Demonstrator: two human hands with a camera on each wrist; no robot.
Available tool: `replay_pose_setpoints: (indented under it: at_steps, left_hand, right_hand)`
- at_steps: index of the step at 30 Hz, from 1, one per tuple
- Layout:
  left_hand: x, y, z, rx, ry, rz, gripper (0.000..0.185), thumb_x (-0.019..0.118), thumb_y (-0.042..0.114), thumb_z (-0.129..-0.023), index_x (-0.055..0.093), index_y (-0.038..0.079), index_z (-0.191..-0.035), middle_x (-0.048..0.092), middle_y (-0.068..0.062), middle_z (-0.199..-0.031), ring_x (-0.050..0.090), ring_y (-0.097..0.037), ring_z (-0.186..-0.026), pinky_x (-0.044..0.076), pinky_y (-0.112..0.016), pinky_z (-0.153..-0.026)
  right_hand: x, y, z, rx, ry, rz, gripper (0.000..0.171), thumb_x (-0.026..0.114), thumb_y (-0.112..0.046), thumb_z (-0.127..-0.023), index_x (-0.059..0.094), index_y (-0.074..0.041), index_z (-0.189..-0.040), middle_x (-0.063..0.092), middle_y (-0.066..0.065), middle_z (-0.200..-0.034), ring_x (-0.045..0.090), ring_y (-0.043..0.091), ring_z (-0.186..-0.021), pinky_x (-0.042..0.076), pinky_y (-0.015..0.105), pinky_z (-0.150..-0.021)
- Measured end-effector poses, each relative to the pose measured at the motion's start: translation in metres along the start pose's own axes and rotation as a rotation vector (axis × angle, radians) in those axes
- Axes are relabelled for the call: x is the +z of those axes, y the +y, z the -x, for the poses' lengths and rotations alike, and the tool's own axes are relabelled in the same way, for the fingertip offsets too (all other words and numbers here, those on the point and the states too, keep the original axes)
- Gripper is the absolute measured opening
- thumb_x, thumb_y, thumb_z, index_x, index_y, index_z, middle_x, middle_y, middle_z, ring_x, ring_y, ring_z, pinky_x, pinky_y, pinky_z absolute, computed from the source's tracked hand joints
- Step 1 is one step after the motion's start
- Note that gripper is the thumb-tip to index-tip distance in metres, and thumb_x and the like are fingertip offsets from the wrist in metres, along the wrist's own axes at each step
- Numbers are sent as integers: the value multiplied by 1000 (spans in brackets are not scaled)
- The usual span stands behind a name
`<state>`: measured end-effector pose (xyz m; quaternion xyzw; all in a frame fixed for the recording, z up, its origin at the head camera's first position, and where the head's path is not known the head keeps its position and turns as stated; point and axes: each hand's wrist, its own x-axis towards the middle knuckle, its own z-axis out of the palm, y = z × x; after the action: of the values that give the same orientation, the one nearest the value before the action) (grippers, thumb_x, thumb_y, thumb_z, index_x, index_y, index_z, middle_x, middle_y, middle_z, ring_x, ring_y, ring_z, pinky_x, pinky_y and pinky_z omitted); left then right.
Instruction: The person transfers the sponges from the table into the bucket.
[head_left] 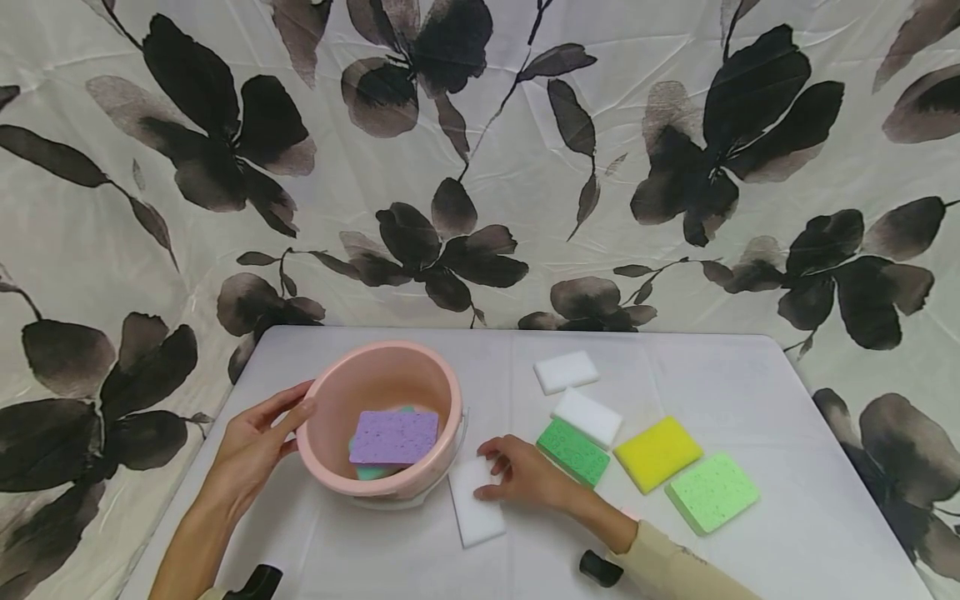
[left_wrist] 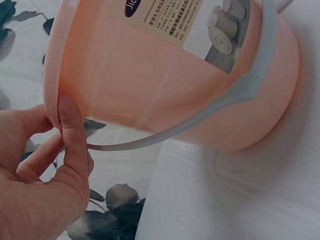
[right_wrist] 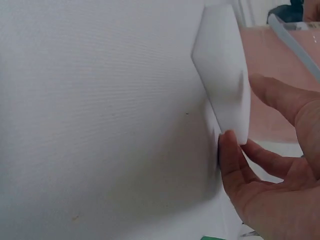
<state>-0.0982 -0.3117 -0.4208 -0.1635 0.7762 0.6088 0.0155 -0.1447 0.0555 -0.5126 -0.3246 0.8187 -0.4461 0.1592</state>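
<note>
A pink bucket (head_left: 322,433) stands tilted on the white table (head_left: 787,400), with a purple sponge (head_left: 393,436) lying on a teal one inside. My left hand (head_left: 296,421) holds its left rim; in the left wrist view the thumb of that hand (left_wrist: 60,125) presses the bucket's (left_wrist: 165,85) edge above its pale handle (left_wrist: 240,90). My right hand (head_left: 491,471) pinches the top end of a white sponge (head_left: 476,504) lying just right of the bucket. In the right wrist view this hand (right_wrist: 243,110) has thumb and fingertip on the white sponge's (right_wrist: 220,55) edges.
Right of my right hand lie two more white sponges (head_left: 566,371) (head_left: 587,417), a dark green sponge (head_left: 573,450), a yellow one (head_left: 657,452) and a light green one (head_left: 712,492). A flowered cloth (head_left: 480,167) hangs behind the table.
</note>
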Motion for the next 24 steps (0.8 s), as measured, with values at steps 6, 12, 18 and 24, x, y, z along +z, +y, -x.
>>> replay_pose_setpoints:
  at_steps: [6, 12, 18, 24]
  left_hand:
    - [-1, -2, 0, 4, -4, 6, 74, 71, 44, -96, 46, 7, -155, 54, 13, -135, 60, 5, -104, 57, -18, -80]
    - [-1, -1, 0, 13, -5, 24, 74, 72, 43, -96, 46, 5, -154, 55, 17, -130, 62, 5, -103, 57, -18, -80]
    - [-1, -1, 0, -1, 0, 14, 75, 72, 45, -95, 46, 7, -154, 55, 15, -133, 61, 5, -103, 57, -18, -80]
    - [-1, 0, 0, -6, 5, 16, 75, 72, 46, -95, 47, 7, -154, 55, 13, -134, 61, 4, -102, 57, -19, -80]
  right_hand:
    - [5, -1, 1, 19, -16, 4, 54, 89, -12, -81, 60, 4, -124, 61, 11, -103, 61, 24, -91, 55, 26, -77]
    - [5, -3, 2, 35, 13, -66, 45, 87, -9, -83, 61, 0, -118, 65, 8, -101, 65, 24, -91, 57, 29, -80]
    - [3, -3, 5, 148, 58, -224, 30, 81, -7, -88, 66, -3, -113, 66, 7, -103, 69, 18, -88, 57, 23, -74]
    - [-7, -1, 8, 175, 84, -299, 30, 82, -5, -87, 68, -2, -113, 67, 9, -104, 70, 21, -85, 55, 21, -72]
